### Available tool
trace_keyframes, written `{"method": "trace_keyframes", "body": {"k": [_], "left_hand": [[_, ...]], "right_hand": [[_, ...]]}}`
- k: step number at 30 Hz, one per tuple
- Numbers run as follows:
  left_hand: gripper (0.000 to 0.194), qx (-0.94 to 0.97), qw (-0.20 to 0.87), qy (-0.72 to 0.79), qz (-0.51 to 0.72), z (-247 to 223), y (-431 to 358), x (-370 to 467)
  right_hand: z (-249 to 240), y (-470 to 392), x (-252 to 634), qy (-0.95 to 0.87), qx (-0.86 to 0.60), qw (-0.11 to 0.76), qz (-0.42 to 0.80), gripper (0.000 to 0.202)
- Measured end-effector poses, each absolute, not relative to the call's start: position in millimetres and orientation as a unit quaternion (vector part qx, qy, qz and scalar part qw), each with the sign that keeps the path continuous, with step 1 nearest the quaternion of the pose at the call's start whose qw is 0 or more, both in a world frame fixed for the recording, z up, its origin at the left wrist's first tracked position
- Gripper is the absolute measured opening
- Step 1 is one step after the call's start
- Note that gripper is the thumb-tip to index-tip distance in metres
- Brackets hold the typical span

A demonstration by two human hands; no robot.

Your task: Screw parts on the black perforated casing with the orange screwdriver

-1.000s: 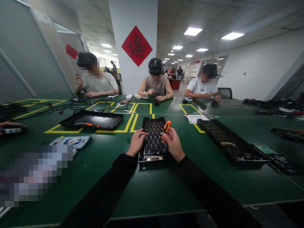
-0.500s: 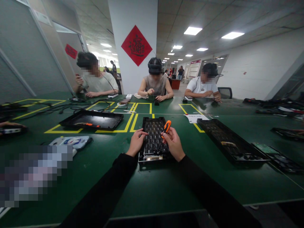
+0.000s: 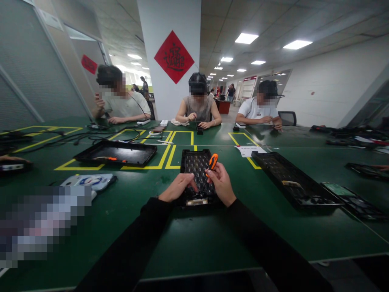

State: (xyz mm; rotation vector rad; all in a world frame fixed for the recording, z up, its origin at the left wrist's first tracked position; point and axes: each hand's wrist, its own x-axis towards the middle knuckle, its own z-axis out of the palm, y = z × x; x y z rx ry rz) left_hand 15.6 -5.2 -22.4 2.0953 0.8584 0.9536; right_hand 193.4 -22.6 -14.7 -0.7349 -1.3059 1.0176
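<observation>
In front of me on the green table lies a black rectangular casing, its inside patterned with rows of small pale marks. A light strip runs along its near end. My right hand, over the casing's right side, is closed round an orange-and-black screwdriver with the handle pointing up; its tip is hidden. From the left, my left hand reaches over the casing, fingers stretched down toward its near half. Nothing shows in those fingers, and contact is unclear.
Black trays lie ahead left and to the right, the left one with orange-handled tools. A white paper lies near the right tray. Cables cross the far left. Several people sit around the table.
My left hand has moved from the casing's left edge inward and nearer to me, over its lower part. My right hand with the screwdriver stays almost still.
</observation>
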Motion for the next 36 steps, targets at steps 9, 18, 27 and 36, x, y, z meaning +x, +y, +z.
{"method": "trace_keyframes", "body": {"k": [9, 18, 27, 36], "left_hand": [[0.066, 0.836, 0.350, 0.302, 0.296, -17, -8, 13], [0.066, 0.835, 0.336, 0.332, 0.282, -23, -5, 14], [0.063, 0.817, 0.331, 0.329, 0.338, -25, -6, 16], [0.055, 0.704, 0.250, 0.434, 0.504, -30, 6, 11]], "right_hand": [[-17, -20, 194, -0.563, -0.331, 0.618, 0.438, 0.033], [-18, -19, 195, -0.551, -0.345, 0.628, 0.428, 0.031], [-15, -21, 195, -0.563, -0.335, 0.614, 0.440, 0.030], [-12, -24, 193, -0.565, -0.332, 0.605, 0.453, 0.031]]}}
